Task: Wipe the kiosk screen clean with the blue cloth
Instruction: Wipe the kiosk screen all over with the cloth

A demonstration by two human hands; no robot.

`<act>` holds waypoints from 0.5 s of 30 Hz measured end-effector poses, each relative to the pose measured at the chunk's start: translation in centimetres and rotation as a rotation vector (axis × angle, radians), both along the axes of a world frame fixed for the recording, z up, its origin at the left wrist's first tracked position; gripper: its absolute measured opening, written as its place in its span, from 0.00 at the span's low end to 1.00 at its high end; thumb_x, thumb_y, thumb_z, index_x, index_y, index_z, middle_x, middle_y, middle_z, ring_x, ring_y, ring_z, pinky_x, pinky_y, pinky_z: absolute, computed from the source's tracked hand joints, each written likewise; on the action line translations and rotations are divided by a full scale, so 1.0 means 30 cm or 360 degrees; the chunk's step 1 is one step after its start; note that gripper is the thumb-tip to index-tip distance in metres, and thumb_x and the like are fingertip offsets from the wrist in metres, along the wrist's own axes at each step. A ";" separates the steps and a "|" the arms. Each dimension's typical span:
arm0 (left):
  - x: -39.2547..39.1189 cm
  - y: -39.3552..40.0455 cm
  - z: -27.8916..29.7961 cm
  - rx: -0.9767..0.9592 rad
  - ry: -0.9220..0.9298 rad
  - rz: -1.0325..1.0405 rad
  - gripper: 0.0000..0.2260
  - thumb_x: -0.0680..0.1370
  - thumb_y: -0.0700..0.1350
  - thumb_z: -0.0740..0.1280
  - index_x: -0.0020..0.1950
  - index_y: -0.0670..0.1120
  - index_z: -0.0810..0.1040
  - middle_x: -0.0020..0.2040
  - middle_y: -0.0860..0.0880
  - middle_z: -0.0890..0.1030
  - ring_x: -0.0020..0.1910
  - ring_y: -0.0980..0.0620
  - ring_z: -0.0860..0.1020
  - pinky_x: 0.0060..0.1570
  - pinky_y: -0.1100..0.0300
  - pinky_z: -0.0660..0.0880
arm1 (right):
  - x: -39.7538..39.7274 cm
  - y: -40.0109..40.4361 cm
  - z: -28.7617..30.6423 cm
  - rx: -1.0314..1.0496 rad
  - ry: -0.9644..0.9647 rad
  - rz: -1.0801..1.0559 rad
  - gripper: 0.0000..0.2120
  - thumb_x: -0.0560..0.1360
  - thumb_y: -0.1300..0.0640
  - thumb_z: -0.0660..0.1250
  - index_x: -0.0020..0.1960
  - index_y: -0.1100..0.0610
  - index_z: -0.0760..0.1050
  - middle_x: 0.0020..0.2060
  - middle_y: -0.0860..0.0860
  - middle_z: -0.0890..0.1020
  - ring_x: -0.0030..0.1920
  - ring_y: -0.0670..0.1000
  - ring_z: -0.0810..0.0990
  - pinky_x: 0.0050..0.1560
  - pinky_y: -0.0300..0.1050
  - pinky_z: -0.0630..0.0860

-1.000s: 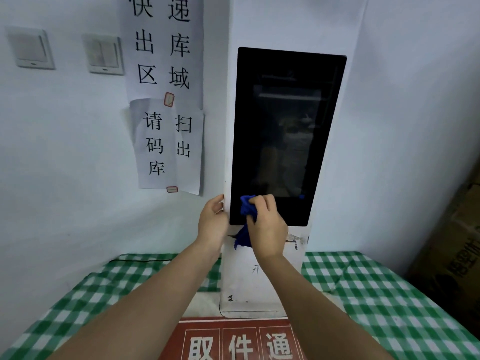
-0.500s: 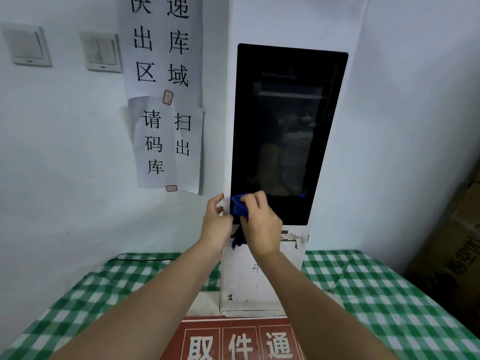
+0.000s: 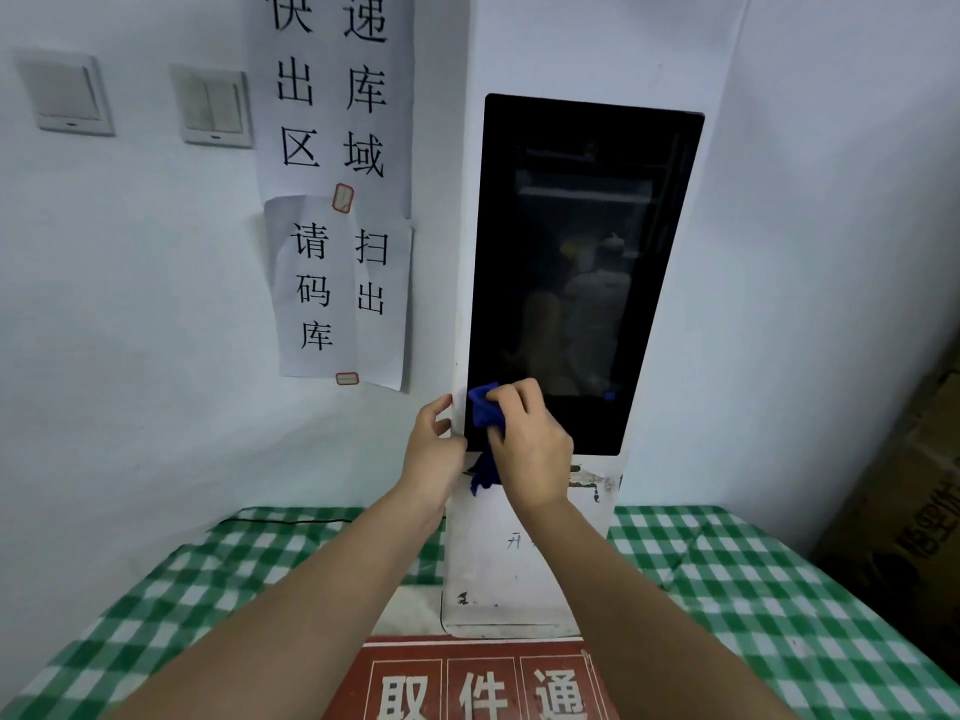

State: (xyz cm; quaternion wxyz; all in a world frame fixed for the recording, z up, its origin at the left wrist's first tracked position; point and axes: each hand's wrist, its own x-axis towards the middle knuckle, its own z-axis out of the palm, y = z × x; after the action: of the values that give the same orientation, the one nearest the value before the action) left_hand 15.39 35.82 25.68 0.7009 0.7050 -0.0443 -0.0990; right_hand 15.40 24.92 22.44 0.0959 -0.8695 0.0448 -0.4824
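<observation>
A tall white kiosk (image 3: 524,558) stands against the wall, its black screen (image 3: 582,262) dark and reflective. My right hand (image 3: 530,449) grips a bunched blue cloth (image 3: 485,413) and presses it against the screen's lower left corner; a tail of the cloth hangs down below the hand. My left hand (image 3: 434,449) holds the kiosk's left edge just beside the cloth, thumb on the front, fingers behind the side.
The kiosk stands on a table with a green checked cloth (image 3: 769,605). A red sign (image 3: 478,678) lies at the front. Paper notices (image 3: 337,200) and two light switches (image 3: 213,106) are on the left wall. A cardboard box (image 3: 909,511) stands at right.
My right hand slid the cloth a little left along the screen's bottom edge, then slightly up into the lower left corner. My left hand stayed on the kiosk's edge.
</observation>
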 end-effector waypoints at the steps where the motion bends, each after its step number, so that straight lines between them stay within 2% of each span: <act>1: 0.000 0.003 -0.001 -0.0001 -0.0003 -0.0005 0.26 0.77 0.30 0.56 0.73 0.49 0.63 0.70 0.46 0.69 0.62 0.49 0.72 0.52 0.62 0.70 | 0.005 0.013 -0.011 -0.0014 0.0028 0.0004 0.15 0.62 0.66 0.74 0.47 0.57 0.76 0.44 0.52 0.77 0.28 0.51 0.75 0.21 0.40 0.68; 4: 0.002 0.011 -0.013 0.0011 -0.0002 -0.0002 0.24 0.77 0.31 0.57 0.72 0.46 0.64 0.67 0.46 0.72 0.54 0.52 0.73 0.47 0.64 0.73 | 0.014 0.033 -0.047 -0.0218 0.0117 0.0061 0.15 0.61 0.66 0.74 0.46 0.56 0.76 0.41 0.52 0.77 0.29 0.51 0.75 0.20 0.40 0.65; 8: 0.007 0.013 -0.026 0.0041 0.0032 -0.0026 0.27 0.76 0.30 0.58 0.74 0.45 0.62 0.71 0.46 0.70 0.65 0.48 0.72 0.61 0.57 0.72 | -0.005 -0.003 -0.065 -0.0570 0.0229 0.0184 0.14 0.60 0.65 0.74 0.43 0.56 0.76 0.38 0.52 0.76 0.28 0.52 0.74 0.19 0.40 0.61; 15: -0.002 0.005 -0.019 0.0089 0.0014 -0.0032 0.27 0.77 0.30 0.57 0.75 0.45 0.60 0.73 0.47 0.67 0.69 0.48 0.68 0.66 0.55 0.68 | -0.015 -0.033 0.020 -0.0414 0.0085 0.0023 0.14 0.60 0.67 0.73 0.43 0.57 0.76 0.40 0.52 0.77 0.29 0.51 0.75 0.19 0.39 0.63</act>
State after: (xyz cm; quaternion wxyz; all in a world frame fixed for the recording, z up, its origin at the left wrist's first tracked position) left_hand 15.32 35.97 25.12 0.6801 0.7233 -0.0454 -0.1104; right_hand 14.95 23.94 23.04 -0.0155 -0.8874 -0.0218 -0.4601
